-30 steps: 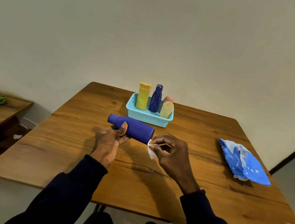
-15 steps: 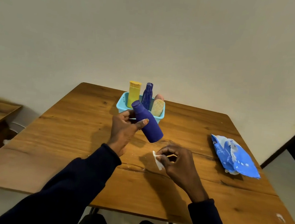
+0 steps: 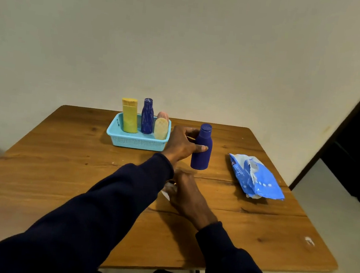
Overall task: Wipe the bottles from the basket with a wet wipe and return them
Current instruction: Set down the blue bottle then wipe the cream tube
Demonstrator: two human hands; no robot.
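Observation:
My left hand grips a dark blue bottle, upright, to the right of the light blue basket and at or just above the tabletop. My left forearm crosses over my right hand, which rests low on the table pinching a small white wet wipe, mostly hidden. In the basket stand a yellow bottle, a slim dark blue bottle, a pale yellow bottle and a pink one behind it.
A blue wet-wipe packet lies on the right side of the wooden table. A wall stands just behind the table's far edge. A dark doorway opens at the far right.
My left hand has carried the dark blue bottle from in front of the basket to its right and turned it upright. My right hand stays low with the wipe.

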